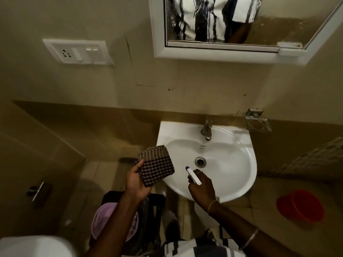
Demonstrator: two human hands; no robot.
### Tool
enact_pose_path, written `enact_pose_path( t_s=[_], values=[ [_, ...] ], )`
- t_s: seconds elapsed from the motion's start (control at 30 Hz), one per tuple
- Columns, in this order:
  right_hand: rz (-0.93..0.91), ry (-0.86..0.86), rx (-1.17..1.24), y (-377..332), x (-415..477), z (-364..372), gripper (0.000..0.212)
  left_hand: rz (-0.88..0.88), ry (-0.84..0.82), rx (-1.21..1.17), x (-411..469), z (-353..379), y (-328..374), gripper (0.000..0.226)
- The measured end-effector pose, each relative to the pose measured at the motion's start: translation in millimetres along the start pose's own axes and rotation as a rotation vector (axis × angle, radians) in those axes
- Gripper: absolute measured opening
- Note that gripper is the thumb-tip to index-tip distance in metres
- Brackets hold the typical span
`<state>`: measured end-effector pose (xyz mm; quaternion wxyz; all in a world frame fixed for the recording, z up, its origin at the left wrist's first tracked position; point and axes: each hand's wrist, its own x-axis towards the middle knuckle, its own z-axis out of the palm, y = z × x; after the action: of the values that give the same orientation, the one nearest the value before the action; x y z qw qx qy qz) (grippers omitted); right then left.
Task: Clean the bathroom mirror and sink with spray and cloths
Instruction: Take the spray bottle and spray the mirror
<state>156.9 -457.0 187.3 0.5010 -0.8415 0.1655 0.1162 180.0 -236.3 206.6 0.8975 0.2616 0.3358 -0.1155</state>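
A white wall-hung sink (239,175) sits below a white-framed mirror (278,21) whose glass is streaked with wet runs. My left hand (135,182) holds a folded dark checked cloth (157,166) over the sink's left rim. My right hand (201,188) grips a white spray bottle (194,175) with a blue nozzle tip, aimed into the basin near the metal drain (200,161). Most of the bottle's body is hidden under the hand. A metal tap (206,131) stands at the back of the basin.
An empty metal soap holder (258,120) is fixed to the wall right of the tap. A switch plate (78,52) is on the left wall. A red bucket (300,205) stands on the floor at right. A pink item (104,219) rests on a dark stool below the left arm.
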Motion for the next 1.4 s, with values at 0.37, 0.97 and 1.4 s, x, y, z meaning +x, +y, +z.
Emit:
enact_pose_path(
  t_s=[0.37, 0.97, 1.4],
  values=[
    [-0.071, -0.067, -0.244, 22, -16, 2, 0.016, 0.025, 0.06, 0.005, 5, -17, 8, 0.047],
    [0.014, 0.072, -0.328, 84, -35, -64, 0.02, -0.042, -0.032, 0.111, 17, 21, -17, 0.038],
    [0.131, 0.342, -0.054, 99, -15, -113, 0.008, -0.096, -0.05, 0.149, 21, 53, -44, 0.047]
  ],
)
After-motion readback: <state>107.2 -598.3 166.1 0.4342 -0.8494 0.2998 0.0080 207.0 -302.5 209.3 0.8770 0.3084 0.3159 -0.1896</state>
